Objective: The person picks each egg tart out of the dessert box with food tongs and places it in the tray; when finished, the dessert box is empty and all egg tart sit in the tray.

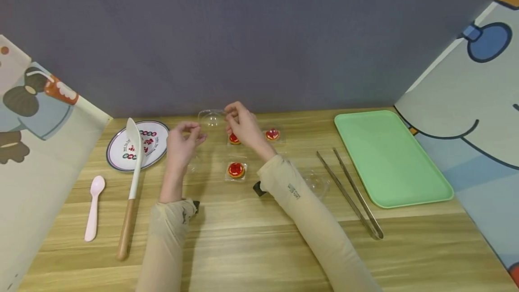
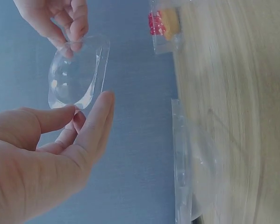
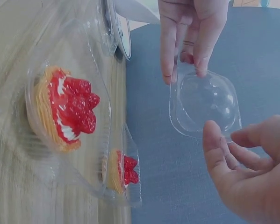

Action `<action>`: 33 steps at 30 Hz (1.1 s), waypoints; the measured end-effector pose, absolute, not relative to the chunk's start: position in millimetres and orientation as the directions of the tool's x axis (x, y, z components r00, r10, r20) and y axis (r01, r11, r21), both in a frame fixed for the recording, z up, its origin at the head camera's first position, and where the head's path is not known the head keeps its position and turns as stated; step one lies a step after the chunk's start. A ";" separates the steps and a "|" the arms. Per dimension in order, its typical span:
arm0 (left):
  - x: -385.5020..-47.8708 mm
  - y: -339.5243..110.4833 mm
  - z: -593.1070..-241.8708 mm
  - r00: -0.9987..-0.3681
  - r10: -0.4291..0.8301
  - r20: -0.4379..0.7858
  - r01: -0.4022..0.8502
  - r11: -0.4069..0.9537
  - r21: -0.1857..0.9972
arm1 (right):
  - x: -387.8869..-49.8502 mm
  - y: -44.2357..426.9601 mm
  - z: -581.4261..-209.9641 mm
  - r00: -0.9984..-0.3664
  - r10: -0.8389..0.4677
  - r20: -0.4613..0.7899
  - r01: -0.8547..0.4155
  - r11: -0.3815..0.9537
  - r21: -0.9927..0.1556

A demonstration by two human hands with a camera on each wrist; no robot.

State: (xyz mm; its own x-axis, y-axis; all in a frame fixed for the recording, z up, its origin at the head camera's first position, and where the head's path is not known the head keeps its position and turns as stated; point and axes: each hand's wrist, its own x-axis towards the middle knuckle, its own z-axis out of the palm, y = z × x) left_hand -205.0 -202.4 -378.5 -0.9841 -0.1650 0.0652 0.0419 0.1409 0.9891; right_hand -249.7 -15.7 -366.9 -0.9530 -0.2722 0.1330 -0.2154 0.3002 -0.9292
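A clear domed plastic lid [image 1: 212, 119] is held up off the table between both hands. My left hand [image 1: 182, 142] pinches one edge of it between thumb and fingers. At the opposite edge my right hand [image 1: 244, 126] pinches it with thumb and forefinger, as the right wrist view shows. Below stand small tarts with red topping in clear plastic trays: a near tart [image 1: 236, 170], a tart [image 1: 234, 139] partly behind the right hand, and a tart [image 1: 273, 134] to its right. In the right wrist view a tart [image 3: 74, 109] shows white cream beneath the red fruit.
More clear plastic pieces lie about, one clear lid [image 1: 318, 184] beside the right sleeve. At left are an oval plate [image 1: 115, 150], a long-handled white spoon [image 1: 136, 179] across it and a pink spoon [image 1: 92, 211]. Metal tongs [image 1: 354, 195] and a green tray [image 1: 389, 161] lie at right.
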 end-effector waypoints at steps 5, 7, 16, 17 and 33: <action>-204.0 -203.6 -377.6 -0.981 -0.178 0.078 0.052 0.144 0.988 | -246.6 -17.4 -365.9 -0.959 -0.247 0.139 -0.201 0.250 -0.947; -203.0 -204.2 -377.0 -0.979 -0.182 0.088 0.062 0.146 0.987 | -245.6 -18.4 -365.6 -0.960 -0.239 0.146 -0.203 0.232 -0.951; -201.8 -204.2 -375.6 -0.943 -0.268 0.199 0.131 0.253 0.959 | -245.3 -21.5 -365.0 -0.954 -0.217 0.209 -0.251 0.190 -0.949; -201.8 -204.5 -376.1 -0.935 -0.280 0.217 0.141 0.267 0.953 | -244.8 -21.9 -364.6 -0.952 -0.215 0.216 -0.258 0.192 -0.947; -201.0 -218.7 -378.1 -0.937 -0.294 0.187 0.144 0.164 0.976 | -248.7 -34.2 -371.5 -0.963 -0.192 0.190 -0.229 0.209 -0.951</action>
State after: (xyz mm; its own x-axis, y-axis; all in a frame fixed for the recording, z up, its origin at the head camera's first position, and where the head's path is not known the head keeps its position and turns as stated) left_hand -201.0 -218.7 -378.1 -0.9372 -0.2941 0.1874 0.1435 0.1645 0.9759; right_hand -248.7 -34.2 -371.5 -0.9628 -0.1919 0.1902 -0.2294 0.2089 -0.9506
